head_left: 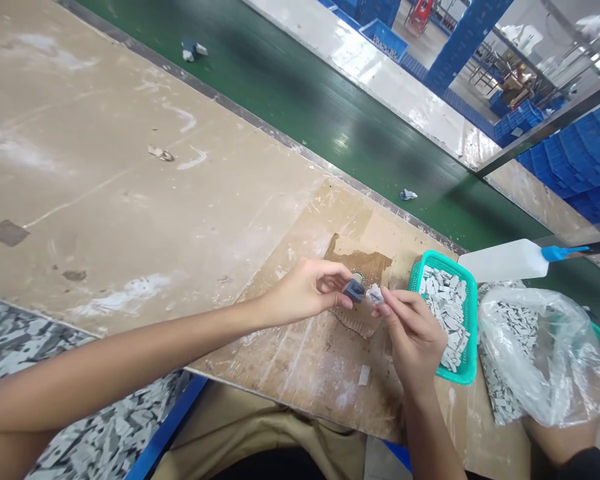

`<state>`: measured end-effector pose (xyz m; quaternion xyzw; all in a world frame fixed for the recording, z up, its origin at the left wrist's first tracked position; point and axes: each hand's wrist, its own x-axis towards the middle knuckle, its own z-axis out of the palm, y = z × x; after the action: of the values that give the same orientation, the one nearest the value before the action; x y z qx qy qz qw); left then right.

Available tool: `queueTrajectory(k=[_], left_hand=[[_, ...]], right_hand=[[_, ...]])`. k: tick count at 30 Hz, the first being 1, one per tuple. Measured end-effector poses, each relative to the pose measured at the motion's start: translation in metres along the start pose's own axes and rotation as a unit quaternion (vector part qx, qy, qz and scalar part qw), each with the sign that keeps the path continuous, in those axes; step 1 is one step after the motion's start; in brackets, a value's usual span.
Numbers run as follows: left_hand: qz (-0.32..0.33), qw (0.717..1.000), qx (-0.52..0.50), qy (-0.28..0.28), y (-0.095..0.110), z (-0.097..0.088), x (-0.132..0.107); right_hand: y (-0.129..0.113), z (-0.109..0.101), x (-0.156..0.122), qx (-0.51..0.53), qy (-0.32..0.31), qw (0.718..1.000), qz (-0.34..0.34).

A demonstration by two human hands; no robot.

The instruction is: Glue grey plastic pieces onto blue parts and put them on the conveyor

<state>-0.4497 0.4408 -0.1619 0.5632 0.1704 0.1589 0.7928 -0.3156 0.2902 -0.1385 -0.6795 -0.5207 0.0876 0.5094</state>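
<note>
Left hand (305,293) pinched on one dark blue block (354,291), right hand (413,337) pinched on one pale piece (375,294), both beside one teal basket (473,320).

Head-worn view, angled forward and down

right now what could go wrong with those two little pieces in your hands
The pale piece in the right hand is small and pinched only at the fingertips, so it could slip into the green basket among the grey pieces. It is also very close to the dark blue piece in the left hand, so they might knock together. The white plastic bottle lies beside the basket and might get bumped.
</note>
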Motion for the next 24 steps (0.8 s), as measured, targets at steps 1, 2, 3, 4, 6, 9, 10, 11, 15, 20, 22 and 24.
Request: queueTrajectory(k=[1, 2, 3, 4, 6, 9, 10, 11, 15, 20, 22, 24], left_hand=[[0.006, 1.000, 0.003, 0.001, 0.000, 0.001, -0.001], [0.014, 1.000, 0.007, 0.000, 0.001, 0.002, -0.002], [0.022, 1.000, 0.012, -0.002, 0.001, 0.002, -0.003], [0.032, 0.999, 0.019, -0.003, 0.002, 0.002, -0.004], [0.052, 0.998, 0.039, -0.008, 0.003, 0.003, -0.005], [0.076, 0.994, 0.076, -0.009, 0.004, 0.003, -0.008], [0.082, 0.993, 0.089, -0.007, 0.004, 0.003, -0.008], [0.087, 0.991, 0.100, -0.004, 0.004, 0.002, -0.009], [0.105, 0.983, 0.152, 0.014, -0.001, 0.003, -0.012], [0.110, 0.984, 0.134, 0.029, -0.007, 0.008, -0.015], [0.107, 0.987, 0.112, 0.036, -0.008, 0.009, -0.016], [0.101, 0.989, 0.101, 0.049, -0.009, 0.010, -0.016]], right_hand=[[-0.001, 0.000, 0.000, -0.002, -0.007, 1.000, -0.005], [-0.002, -0.001, 0.000, -0.004, -0.012, 1.000, -0.009], [-0.003, -0.001, 0.000, -0.007, -0.018, 1.000, -0.012], [-0.003, -0.001, 0.000, -0.009, -0.023, 1.000, -0.015], [-0.004, 0.000, -0.001, -0.013, -0.036, 0.999, -0.022], [-0.005, 0.001, -0.002, -0.021, -0.050, 0.998, -0.033], [-0.005, 0.002, -0.002, -0.025, -0.052, 0.998, -0.036], [-0.005, 0.003, -0.003, -0.029, -0.054, 0.997, -0.039], [-0.004, 0.007, -0.005, -0.029, -0.065, 0.997, -0.035], [-0.006, 0.014, -0.008, -0.036, -0.062, 0.997, -0.032], [-0.008, 0.017, -0.008, -0.046, -0.054, 0.997, -0.030], [-0.010, 0.020, -0.009, -0.046, -0.050, 0.997, -0.025]])
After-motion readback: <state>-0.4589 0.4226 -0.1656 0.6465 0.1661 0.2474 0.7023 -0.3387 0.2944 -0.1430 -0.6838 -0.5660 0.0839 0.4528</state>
